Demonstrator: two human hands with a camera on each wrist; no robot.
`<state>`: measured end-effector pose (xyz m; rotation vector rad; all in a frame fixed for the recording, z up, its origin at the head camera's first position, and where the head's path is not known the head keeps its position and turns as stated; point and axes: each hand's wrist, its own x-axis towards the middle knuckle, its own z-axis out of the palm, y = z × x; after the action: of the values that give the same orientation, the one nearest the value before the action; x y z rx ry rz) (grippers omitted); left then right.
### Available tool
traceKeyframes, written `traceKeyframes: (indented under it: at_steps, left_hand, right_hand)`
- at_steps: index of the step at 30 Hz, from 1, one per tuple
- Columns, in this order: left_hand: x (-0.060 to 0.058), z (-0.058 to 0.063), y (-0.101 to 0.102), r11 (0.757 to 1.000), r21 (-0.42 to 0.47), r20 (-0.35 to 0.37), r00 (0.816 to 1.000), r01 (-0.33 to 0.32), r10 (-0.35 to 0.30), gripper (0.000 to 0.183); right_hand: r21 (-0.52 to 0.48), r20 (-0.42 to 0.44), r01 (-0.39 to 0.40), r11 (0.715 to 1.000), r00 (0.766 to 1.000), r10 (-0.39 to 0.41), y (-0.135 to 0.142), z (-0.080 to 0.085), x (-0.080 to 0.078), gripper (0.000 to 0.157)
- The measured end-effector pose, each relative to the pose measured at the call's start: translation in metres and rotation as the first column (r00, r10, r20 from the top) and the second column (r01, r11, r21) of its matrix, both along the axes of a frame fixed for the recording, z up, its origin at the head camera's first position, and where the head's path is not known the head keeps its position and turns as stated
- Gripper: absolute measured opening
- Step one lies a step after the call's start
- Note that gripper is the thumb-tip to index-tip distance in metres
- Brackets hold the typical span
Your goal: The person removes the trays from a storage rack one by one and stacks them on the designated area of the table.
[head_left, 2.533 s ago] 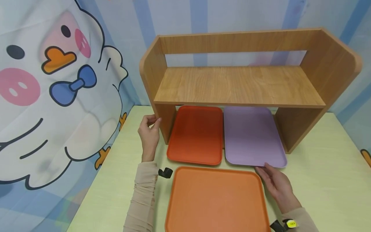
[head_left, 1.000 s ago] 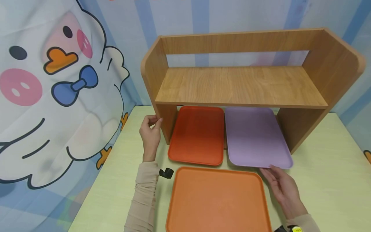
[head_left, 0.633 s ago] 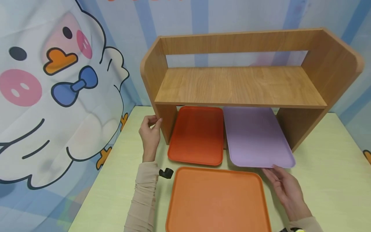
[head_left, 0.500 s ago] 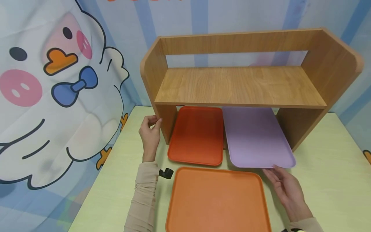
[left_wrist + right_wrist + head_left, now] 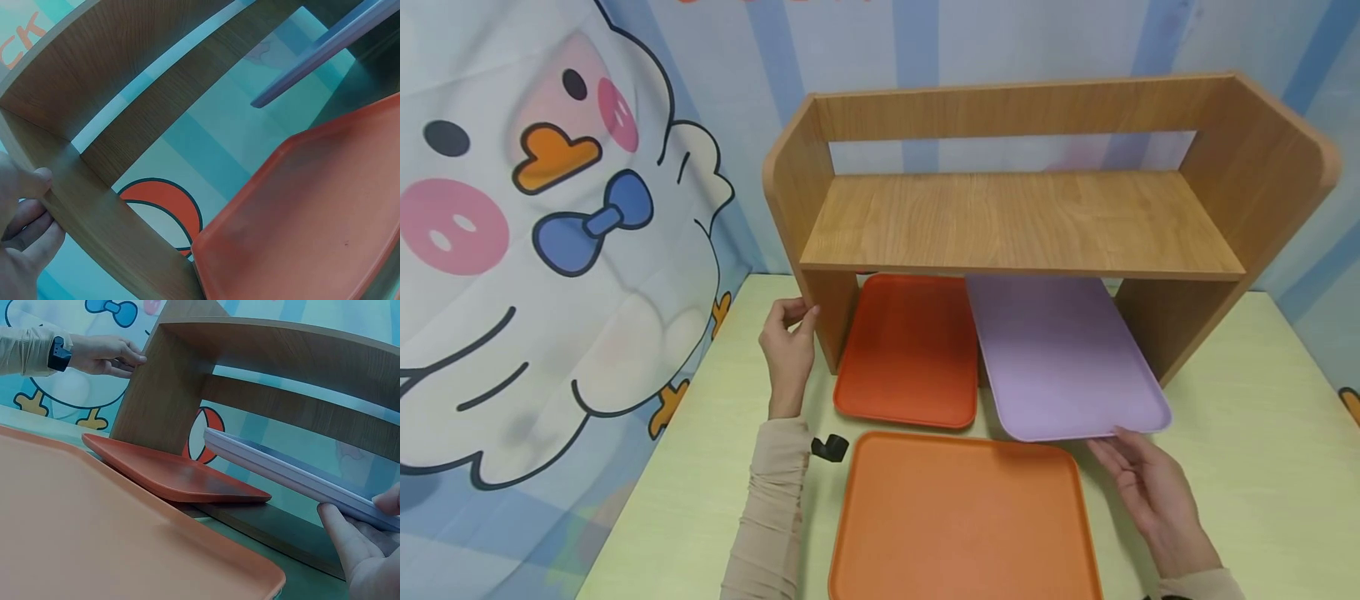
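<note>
My right hand holds the front edge of a purple tray near its right corner. In the right wrist view the thumb is at the rim and the fingers are underneath; the tray is raised above the shelf's base rail. Its far end reaches under the upper board of a wooden desktop shelf. At the shelf's left side panel, my left hand grips the front edge between thumb and fingers. A red tray lies in the lower left, partly overlapped by the purple one in the head view.
A larger orange tray lies on the pale table in front of the shelf. The shelf's right side panel stands close to the purple tray. A cartoon-printed cloth hangs behind and on the left.
The purple tray's front end has moved right and toward me with my right hand, and the tray has turned so its back left corner overlaps the red tray. My left hand stays put.
</note>
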<state>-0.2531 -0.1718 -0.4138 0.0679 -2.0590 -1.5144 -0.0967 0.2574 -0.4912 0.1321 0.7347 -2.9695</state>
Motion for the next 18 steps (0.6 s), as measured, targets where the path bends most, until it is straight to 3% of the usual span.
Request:
traceKeyframes:
  at_steps: [18]
  left_hand:
    - [0.0003, 0.0006, 0.0003, 1.000, -0.017, -0.002, 1.000, -0.013, 0.013, 0.020]
  right_hand:
    - [0.130, -0.141, -0.065, 0.989, 0.986, 0.083, 0.0040, 0.0027, 0.0057, 0.034]
